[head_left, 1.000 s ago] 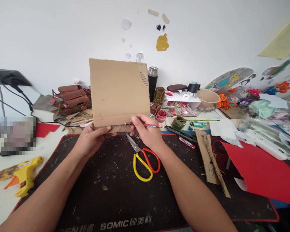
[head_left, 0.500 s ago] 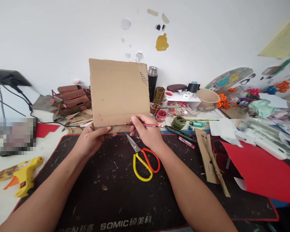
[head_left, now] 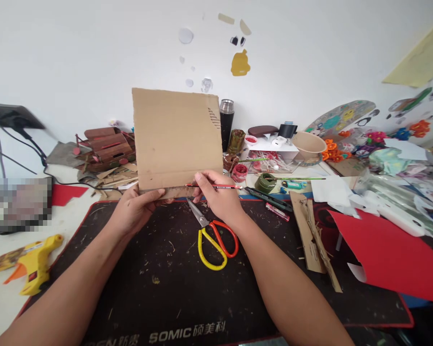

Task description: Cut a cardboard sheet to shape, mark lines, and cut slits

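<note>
A square piece of brown cardboard [head_left: 176,139] stands upright above the back edge of the dark mat, its top right corner torn to show ridges. My left hand [head_left: 137,209] grips its lower left edge, the thumb lying along a narrow strip [head_left: 176,192] at the bottom. In my right hand [head_left: 218,192] a red pencil [head_left: 227,186] is pinched between thumb and fingers, its tip pointing left at the cardboard's lower edge. Scissors with yellow and red handles [head_left: 216,240] lie on the mat just below my right hand.
A yellow glue gun [head_left: 38,269] lies at the left. Cardboard strips [head_left: 310,235] and red paper [head_left: 389,259] are on the right of the mat [head_left: 159,283]. Behind stand a dark bottle [head_left: 226,125], paint jars [head_left: 265,182] and a bowl [head_left: 309,145].
The whole view has shifted very slightly. Both hands, the cardboard and the pencil hold nearly the same positions.
</note>
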Demonstrator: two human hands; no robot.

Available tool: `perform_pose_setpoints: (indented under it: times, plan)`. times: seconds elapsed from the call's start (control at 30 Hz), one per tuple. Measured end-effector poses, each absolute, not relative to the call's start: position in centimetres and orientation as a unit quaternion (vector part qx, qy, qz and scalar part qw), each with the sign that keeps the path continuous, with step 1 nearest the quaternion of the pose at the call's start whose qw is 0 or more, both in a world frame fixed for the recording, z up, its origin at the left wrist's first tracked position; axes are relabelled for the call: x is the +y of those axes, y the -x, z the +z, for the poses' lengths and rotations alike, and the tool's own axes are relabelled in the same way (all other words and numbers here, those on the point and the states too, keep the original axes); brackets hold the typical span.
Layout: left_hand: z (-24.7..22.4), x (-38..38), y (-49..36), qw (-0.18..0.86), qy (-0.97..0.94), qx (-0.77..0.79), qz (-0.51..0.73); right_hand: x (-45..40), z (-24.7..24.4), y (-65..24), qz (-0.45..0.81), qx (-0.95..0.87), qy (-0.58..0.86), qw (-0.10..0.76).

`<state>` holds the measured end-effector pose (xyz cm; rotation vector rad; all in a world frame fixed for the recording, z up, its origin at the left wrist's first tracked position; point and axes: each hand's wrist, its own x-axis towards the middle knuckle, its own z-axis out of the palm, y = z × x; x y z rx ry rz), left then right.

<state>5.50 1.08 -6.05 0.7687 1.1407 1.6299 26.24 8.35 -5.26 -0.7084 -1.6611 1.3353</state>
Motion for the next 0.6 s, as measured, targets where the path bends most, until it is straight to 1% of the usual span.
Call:
perform_pose_setpoints:
  times: [0.23, 0.6]
  plan:
    - [-6.09, 1.11, -5.5, 0.486, -0.313, 0.467, 0.67, 8.4, -5.19, -26.28, 0.547, -0.65, 0.282, 0.446]
    - [-6.34, 1.11, -5.38, 0.483, -0.319, 0.475, 0.662, 8.48, -5.45, -26.27, 0.547, -0.651, 0.288, 0.441]
